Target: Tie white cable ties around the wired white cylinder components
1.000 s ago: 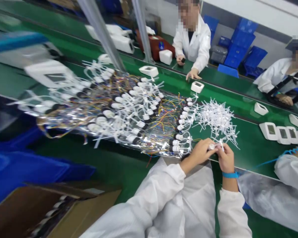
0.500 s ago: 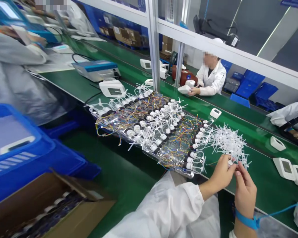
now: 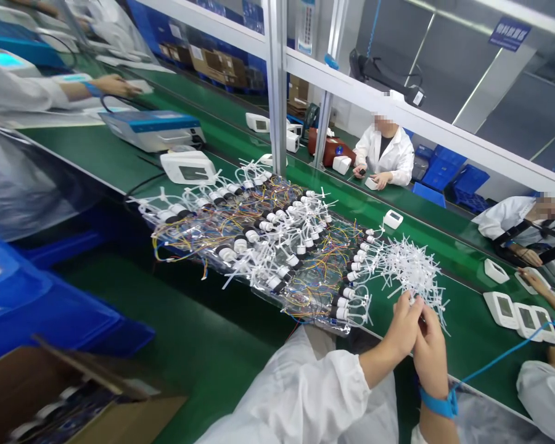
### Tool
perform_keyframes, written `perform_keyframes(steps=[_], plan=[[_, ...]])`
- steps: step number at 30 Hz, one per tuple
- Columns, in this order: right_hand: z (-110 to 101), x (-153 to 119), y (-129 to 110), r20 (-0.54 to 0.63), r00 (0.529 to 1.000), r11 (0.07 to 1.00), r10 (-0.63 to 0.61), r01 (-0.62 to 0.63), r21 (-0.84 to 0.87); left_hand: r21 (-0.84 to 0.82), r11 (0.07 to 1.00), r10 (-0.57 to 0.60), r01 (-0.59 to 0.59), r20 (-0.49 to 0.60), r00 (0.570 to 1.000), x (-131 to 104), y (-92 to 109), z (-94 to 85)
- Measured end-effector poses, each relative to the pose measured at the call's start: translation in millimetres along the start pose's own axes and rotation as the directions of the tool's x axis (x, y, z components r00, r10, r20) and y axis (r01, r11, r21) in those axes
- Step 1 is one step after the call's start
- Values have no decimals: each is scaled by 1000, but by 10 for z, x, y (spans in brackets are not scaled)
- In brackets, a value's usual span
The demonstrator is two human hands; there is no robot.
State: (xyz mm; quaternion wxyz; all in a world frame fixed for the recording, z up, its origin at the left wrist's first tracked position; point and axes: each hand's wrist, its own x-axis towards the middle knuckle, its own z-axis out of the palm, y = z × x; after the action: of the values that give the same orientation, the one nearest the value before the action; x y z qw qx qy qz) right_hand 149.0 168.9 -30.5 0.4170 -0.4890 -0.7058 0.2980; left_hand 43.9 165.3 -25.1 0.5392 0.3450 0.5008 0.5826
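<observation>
Pinching a small white piece [image 3: 413,298] where your fingertips meet, you hold it over the near side of the green desk [image 3: 467,324]; your own fingers cover most of it, so its exact shape cannot be told. Your left hand [image 3: 401,325] and right hand [image 3: 431,346] are both nearly closed, fingers curled, tips together on it. So shallow a pinch could let the piece slip and get lost in the pile of white strips [image 3: 411,264] just beyond, at twelve o'clock. A sideways sweep might catch the loose wires [image 3: 333,254] at ten o'clock and drag the white-and-black parts [image 3: 341,312] at nine across their clear film [image 3: 308,308]. The blue cord [image 3: 499,359], leaving your wristband [image 3: 439,404] toward two o'clock, could snag the white devices [image 3: 527,317] at three if pulled taut. Your left forearm comes in from eight o'clock, fingers pointing to one; your right rises from about six, its thumb side turned toward the left, fingers pointing to eleven.
</observation>
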Motion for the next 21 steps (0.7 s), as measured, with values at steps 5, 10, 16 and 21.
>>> perform_keyframes(steps=[5,10,16,21], plan=[[67,32,51,-119,991,998,62,-63,-2,-21,999,50,-50,12,999,-138,-3,59],[68,129,68,-167,986,998,23,-31,-51,1,1000,13,-13,46,999,-215,5,66],[-4,384,-30,-55,997,998,49,-51,-29,-59,998,34,-27,119,992,-353,129,-98],[-111,931,-298,-19,996,996,-88,88,-25,-80,953,303,-292,195,933,-869,160,-525]])
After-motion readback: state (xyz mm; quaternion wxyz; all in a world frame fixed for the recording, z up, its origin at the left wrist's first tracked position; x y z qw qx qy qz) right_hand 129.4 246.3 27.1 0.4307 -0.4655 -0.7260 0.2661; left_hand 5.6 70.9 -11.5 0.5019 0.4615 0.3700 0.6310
